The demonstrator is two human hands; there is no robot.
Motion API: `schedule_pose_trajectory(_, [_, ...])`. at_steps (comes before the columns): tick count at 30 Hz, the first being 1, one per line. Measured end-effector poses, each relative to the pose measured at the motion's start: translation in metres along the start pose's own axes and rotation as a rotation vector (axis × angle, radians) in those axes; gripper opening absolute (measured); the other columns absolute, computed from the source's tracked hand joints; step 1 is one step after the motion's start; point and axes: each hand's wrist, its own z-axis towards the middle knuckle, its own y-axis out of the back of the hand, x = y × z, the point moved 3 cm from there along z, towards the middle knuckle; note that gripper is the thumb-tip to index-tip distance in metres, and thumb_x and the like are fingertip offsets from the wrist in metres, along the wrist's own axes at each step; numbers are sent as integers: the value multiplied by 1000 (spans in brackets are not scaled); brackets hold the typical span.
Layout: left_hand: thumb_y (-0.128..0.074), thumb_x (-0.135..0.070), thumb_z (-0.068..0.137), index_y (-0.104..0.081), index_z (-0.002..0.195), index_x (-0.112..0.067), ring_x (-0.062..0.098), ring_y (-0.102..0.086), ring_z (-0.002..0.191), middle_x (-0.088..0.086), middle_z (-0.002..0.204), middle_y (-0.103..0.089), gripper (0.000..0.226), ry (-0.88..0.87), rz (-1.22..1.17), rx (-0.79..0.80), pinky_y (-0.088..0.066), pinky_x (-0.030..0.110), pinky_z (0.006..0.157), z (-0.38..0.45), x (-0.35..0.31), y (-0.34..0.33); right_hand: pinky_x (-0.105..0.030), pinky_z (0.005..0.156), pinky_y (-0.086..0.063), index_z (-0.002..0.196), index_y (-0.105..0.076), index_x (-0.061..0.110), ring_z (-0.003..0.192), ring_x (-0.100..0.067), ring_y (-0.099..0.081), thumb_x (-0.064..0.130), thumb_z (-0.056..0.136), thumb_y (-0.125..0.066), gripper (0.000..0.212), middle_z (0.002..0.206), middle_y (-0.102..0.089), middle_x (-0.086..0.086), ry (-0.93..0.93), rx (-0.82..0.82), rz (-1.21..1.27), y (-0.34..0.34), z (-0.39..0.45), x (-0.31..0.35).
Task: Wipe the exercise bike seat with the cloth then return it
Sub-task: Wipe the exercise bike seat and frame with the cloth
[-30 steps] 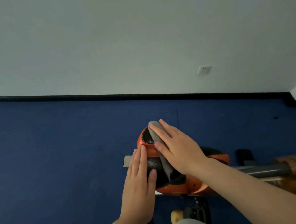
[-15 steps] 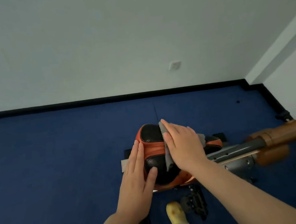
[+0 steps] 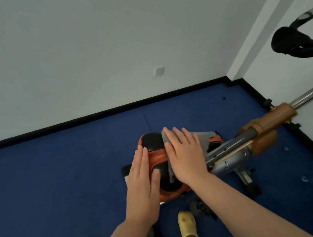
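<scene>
Pressing cloth [image 3: 202, 135] flat on seat [image 3: 154, 145]: right hand [image 3: 186, 153] | left hand [image 3: 142, 185] steadying, fingers extended

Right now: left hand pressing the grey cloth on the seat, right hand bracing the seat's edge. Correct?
Hands are swapped. The head view shows the right hand flat on the grey cloth over the seat, while the left hand braces the seat's edge, bare of cloth.

Plain pale walls [image 3: 86, 48] with a socket [image 3: 159, 71] meet blue carpet [image 3: 43, 188] at a black skirting [image 3: 93, 116].
</scene>
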Motion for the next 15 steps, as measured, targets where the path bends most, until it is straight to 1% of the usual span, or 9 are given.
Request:
schedule_pose_trajectory(1, [-18,-53,91,-7,147,-34,-5,-1,141,-23,155,-1,60,7,-10,-9,-14,33,118,1,-2,-2,-41,122,-4,150,-9,39,149,-17,-6,48,95,-3,57,161,-15,4,13,-4,5,-1,-1,11])
schedule_pose_trajectory(3, [-19,-52,93,-9,147,-32,-5,-1,141,-23,155,-2,59,22,-46,-45,-11,29,117,4,-6,-6,-39,121,2,149,-3,42,149,-13,5,45,97,-8,53,162,-3,8,136,30,40,-2,-13,25])
schedule_pose_trajectory(4, [-19,-52,93,-10,147,-32,-4,-1,141,-22,155,-2,58,28,-47,-59,-10,28,116,6,-8,-9,-37,121,5,148,0,44,148,-10,10,44,98,-11,51,162,2,11,204,58,52,-2,-21,24])
schedule_pose_trajectory(6, [-15,-52,93,-11,147,-30,-3,3,142,-20,156,-1,59,29,20,-63,-6,29,117,10,-10,-14,-35,120,5,149,0,45,147,-5,13,44,101,-14,50,162,4,14,274,93,71,2,-29,6])
schedule_pose_trajectory(8, [-14,-51,93,-11,148,-26,-2,7,142,-16,156,-2,60,8,143,-44,1,27,118,15,-13,-18,-36,121,2,150,-4,44,148,-5,8,45,101,-13,50,162,-2,14,233,63,53,6,-24,-24])
schedule_pose_trajectory(10, [-18,-47,94,-13,148,-22,1,7,143,-11,157,-5,59,-42,264,-23,7,24,117,22,-19,-19,-35,121,1,150,-11,41,149,-8,0,45,100,-12,50,161,-12,10,118,10,-1,10,-12,-58])
schedule_pose_trajectory(12, [-25,-40,96,-16,148,-21,3,4,144,-10,157,-7,56,-110,353,-6,7,25,117,32,-27,-18,-35,120,1,149,-23,38,148,-12,-8,45,100,-12,51,159,-24,6,4,-57,-13,13,-4,-79])
schedule_pose_trajectory(13, [-28,-36,96,-18,147,-21,4,2,144,-10,156,-9,55,-144,389,6,5,27,117,37,-28,-17,-36,120,0,148,-27,36,148,-15,-10,45,99,-12,52,158,-26,5,-44,-82,9,13,-3,-80])
schedule_pose_trajectory(15, [-26,-36,96,-21,147,-23,3,0,144,-10,156,-13,52,-184,448,35,3,28,118,48,-27,-17,-42,121,-1,148,-26,35,149,-17,-6,45,97,-11,54,160,-21,5,-75,-90,63,10,-7,-66])
